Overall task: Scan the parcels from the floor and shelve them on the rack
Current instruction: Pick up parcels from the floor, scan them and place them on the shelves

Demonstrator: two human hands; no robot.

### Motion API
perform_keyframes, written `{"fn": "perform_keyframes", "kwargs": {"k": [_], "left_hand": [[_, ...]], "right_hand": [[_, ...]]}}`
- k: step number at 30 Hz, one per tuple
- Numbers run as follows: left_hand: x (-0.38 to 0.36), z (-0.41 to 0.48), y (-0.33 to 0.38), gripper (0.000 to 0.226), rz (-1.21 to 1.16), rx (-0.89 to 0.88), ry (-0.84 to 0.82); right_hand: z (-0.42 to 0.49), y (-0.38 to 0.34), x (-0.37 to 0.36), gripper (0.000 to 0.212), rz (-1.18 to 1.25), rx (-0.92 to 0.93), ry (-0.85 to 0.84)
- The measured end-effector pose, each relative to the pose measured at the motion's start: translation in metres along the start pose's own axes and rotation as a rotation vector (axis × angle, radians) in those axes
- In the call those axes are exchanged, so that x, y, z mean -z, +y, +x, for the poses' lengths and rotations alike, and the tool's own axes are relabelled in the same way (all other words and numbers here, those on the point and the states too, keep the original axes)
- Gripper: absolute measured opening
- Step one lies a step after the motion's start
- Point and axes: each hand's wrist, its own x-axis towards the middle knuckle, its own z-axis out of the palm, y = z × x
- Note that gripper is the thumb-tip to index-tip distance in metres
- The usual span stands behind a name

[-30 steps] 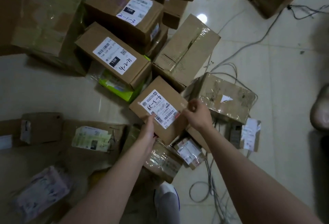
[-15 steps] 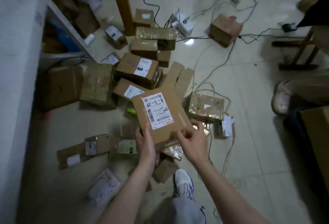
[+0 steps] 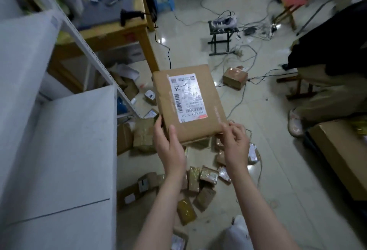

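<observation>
From my remote seat, what the head camera shows:

1. Parcel [image 3: 198, 128]: flat rectangular carton of plain brown cardboard, a strip of clear tape along its left side. It is held in the air in front of the chest, face up and tilted away, above the floor pile and just right of the rack.
2. Label [image 3: 187, 97]: white paper rectangle on the carton's top face, with barcodes and a black handwritten mark.
3. Left hand [image 3: 170, 146]: grips the near left corner, thumb flat on top, fingers curled round the side edge.
4. Right hand [image 3: 236, 144]: bent fingers touch the near right corner. I cannot tell whether they close under it.
5. Rack [image 3: 59, 140]: matte white shelf boards, with a slotted pale metal upright.
6. Loose parcels [image 3: 200, 188]: small cardboard boxes, several wrapped in shiny tape, scattered on the floor below the hands.
7. Floor [image 3: 188, 41]: glossy pale tiles, crossed by a thin grey cable [image 3: 240, 100].
8. Table [image 3: 111, 31]: yellow wood, behind the rack. A black handheld scanner [image 3: 130, 14] lies on it.
9. Seated person [image 3: 327, 91]: on the right, in khaki trousers.
</observation>
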Motion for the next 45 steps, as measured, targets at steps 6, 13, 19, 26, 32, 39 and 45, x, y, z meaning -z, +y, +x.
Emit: {"fn": "perform_keyframes", "kwargs": {"k": [6, 13, 19, 26, 32, 39, 45], "left_hand": [[-0.012, -0.058, 0.086, 0.037, -0.166, -0.163, 0.032], [-0.060, -0.109, 0.157, 0.043, -0.345, -0.237, 0.065], [-0.086, -0.105, 0.183, 0.034, -0.384, -0.355, 0.004], [-0.089, -0.053, 0.180, 0.032, -0.288, -0.354, 0.029], [-0.096, 0.001, 0.182, 0.026, -0.272, -0.284, 0.030], [-0.115, 0.048, 0.189, 0.036, -0.192, -0.229, -0.130], [-0.169, 0.067, 0.184, 0.069, -0.049, 0.035, -0.314]], "right_hand": [[-0.011, -0.106, 0.065, 0.011, 0.169, 0.140, -0.077], [0.005, -0.217, 0.115, 0.046, 0.197, 0.395, -0.227], [0.040, -0.244, 0.137, 0.071, 0.182, 0.191, -0.346], [0.067, -0.210, 0.123, 0.058, 0.217, 0.013, -0.372], [0.108, -0.193, 0.087, 0.079, 0.224, -0.095, -0.465], [0.141, -0.170, 0.060, 0.086, 0.301, -0.217, -0.377], [0.188, -0.176, 0.077, 0.077, 0.238, -0.250, -0.190]]}}
